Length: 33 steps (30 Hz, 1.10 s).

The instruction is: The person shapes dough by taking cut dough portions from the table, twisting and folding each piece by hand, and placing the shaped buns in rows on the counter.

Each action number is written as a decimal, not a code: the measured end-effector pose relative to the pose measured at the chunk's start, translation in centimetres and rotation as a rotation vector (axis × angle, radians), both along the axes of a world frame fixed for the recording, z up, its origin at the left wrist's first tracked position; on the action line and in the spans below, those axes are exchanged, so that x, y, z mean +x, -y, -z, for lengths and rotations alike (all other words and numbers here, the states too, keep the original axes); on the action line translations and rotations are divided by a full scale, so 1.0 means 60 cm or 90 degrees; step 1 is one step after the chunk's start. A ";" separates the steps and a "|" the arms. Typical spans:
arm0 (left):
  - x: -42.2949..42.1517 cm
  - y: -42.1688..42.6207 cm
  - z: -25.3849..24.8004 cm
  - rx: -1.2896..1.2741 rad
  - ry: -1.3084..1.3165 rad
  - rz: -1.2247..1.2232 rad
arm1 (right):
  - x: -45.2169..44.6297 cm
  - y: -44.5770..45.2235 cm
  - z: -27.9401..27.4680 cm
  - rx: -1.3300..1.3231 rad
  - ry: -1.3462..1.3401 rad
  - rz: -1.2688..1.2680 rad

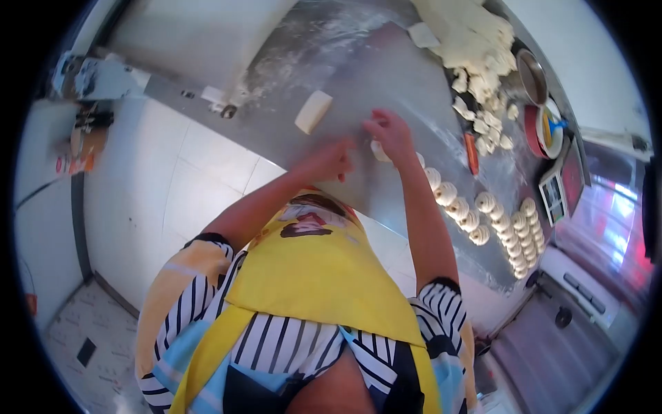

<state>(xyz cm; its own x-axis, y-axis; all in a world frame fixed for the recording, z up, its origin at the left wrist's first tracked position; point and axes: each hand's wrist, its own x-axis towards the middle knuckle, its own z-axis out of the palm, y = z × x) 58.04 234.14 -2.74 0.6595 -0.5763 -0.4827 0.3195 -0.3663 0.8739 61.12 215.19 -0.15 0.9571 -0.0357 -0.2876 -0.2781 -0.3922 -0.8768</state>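
Observation:
My left hand (332,160) is over the near edge of the metal table, its fingers bent and smeared by motion, so I cannot tell whether it holds anything. My right hand (392,136) is just to the right, fingers curled toward the thumb; anything between them is too small to make out. A pale piece of dough (379,151) shows beside the right wrist, partly hidden. Coiled dough rolls (447,193) start near my right forearm and run in rows toward the right. An off-white rectangular block (314,112) lies beyond my left hand.
A big mass of dough (472,34) with torn lumps (488,124) covers the far right of the floury table (358,76). Nearby are a red-orange stick-like tool (472,153), a metal pot (532,76), a bowl (552,131) and a scale-like device (553,197).

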 end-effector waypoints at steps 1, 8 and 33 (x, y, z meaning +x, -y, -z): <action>-0.012 -0.019 0.001 -0.067 -0.147 -0.029 | 0.042 -0.028 0.031 -0.089 0.026 -0.079; -0.033 -0.069 0.032 -0.268 -0.382 -0.253 | 0.160 -0.177 0.043 -0.326 -0.072 -0.404; -0.029 0.033 -0.136 -0.571 -0.395 0.099 | -0.104 0.063 -0.177 0.191 -0.066 -0.283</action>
<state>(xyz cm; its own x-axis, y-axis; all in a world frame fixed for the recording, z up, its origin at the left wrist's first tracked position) 56.31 232.16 5.40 0.3371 -0.9389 -0.0693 0.8007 0.2473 0.5457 54.90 211.44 10.49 0.8273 0.4643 -0.3161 -0.2333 -0.2279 -0.9453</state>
